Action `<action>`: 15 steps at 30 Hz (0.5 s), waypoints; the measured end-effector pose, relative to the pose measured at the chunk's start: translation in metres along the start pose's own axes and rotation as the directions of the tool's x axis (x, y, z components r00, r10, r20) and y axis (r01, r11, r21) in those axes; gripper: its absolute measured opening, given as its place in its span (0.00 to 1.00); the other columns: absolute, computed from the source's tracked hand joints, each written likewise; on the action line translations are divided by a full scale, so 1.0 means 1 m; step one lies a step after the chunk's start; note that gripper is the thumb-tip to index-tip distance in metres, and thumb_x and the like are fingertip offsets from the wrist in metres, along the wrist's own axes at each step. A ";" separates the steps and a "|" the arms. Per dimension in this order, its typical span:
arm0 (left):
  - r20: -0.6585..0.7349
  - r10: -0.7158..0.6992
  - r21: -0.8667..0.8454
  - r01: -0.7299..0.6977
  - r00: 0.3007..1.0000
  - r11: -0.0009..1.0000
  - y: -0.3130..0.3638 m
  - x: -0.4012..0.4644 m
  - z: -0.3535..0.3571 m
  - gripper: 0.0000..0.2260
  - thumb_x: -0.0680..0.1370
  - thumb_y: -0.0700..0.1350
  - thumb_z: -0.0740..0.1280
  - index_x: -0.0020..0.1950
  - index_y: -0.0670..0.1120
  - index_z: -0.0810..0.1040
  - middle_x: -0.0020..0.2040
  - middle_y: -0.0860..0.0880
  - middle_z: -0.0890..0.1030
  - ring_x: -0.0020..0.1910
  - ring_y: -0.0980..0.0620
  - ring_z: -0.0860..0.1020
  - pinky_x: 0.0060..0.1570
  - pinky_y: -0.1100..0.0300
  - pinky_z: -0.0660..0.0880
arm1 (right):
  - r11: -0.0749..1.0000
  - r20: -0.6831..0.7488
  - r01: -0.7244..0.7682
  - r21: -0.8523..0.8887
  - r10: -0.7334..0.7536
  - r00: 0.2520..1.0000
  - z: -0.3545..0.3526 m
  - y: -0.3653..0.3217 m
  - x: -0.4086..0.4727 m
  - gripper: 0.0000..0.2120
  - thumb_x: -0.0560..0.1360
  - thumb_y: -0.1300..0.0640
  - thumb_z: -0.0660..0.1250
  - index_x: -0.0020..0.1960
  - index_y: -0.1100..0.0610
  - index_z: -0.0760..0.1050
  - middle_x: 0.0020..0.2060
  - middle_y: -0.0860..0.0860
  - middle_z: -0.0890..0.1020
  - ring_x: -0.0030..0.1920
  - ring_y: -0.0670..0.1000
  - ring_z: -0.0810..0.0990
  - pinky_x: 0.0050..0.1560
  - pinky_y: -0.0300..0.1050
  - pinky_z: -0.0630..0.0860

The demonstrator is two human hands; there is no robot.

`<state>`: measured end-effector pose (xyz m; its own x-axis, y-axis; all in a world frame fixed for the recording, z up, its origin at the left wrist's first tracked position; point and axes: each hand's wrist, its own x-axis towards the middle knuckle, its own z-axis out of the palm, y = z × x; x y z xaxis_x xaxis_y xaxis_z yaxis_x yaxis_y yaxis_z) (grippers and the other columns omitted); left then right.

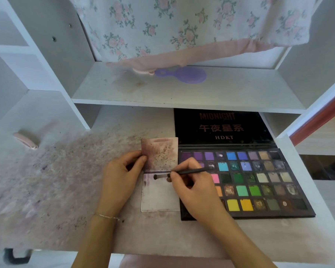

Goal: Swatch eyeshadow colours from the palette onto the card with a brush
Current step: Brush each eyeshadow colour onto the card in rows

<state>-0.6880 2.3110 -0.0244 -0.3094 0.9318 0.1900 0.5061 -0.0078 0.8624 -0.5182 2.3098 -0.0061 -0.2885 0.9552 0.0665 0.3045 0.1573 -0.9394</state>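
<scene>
An open eyeshadow palette with several rows of coloured pans lies on the desk at the right, its black lid raised behind it. A stained white card lies to its left, its upper flap speckled purple-brown. My right hand pinches a thin dark brush, and the brush tip touches the card's top edge beside dark smudges. My left hand pinches the card's upper left edge, holding it down.
The desk surface is dusted with purple powder. A purple hand mirror lies on the shelf above, under a floral cloth. A pink object sits at the left. Shelf uprights flank both sides.
</scene>
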 end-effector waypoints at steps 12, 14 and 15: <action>0.011 -0.006 -0.007 0.006 1.000 1.000 -0.002 0.000 0.000 0.07 0.75 0.41 0.66 0.50 0.48 0.82 0.42 0.57 0.82 0.43 0.62 0.80 0.45 0.68 0.76 | 0.999 0.058 0.012 -0.032 -0.011 0.998 0.004 0.003 -0.001 0.06 0.74 0.58 0.64 0.40 0.49 0.71 0.35 0.48 0.79 0.34 0.43 0.74 0.33 0.34 0.71; 0.009 -0.005 -0.010 0.005 1.000 1.000 -0.002 0.000 0.000 0.07 0.75 0.41 0.66 0.51 0.47 0.82 0.43 0.57 0.82 0.43 0.62 0.80 0.45 0.67 0.76 | 0.999 0.069 0.004 -0.035 -0.002 0.998 0.004 0.002 0.000 0.07 0.74 0.58 0.64 0.40 0.48 0.71 0.35 0.48 0.79 0.36 0.43 0.76 0.34 0.35 0.73; 0.008 -0.001 -0.009 0.001 1.000 1.000 -0.002 0.000 0.000 0.08 0.75 0.40 0.66 0.51 0.47 0.82 0.42 0.57 0.82 0.44 0.62 0.80 0.45 0.68 0.76 | 0.999 0.075 0.003 -0.038 0.000 0.997 0.003 0.001 0.000 0.07 0.74 0.58 0.64 0.39 0.48 0.71 0.36 0.48 0.79 0.37 0.44 0.76 0.35 0.36 0.74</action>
<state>-0.6890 2.3113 -0.0259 -0.3037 0.9345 0.1854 0.4984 -0.0100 0.8669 -0.5208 2.3088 -0.0086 -0.3557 0.9337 0.0410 0.3380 0.1694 -0.9258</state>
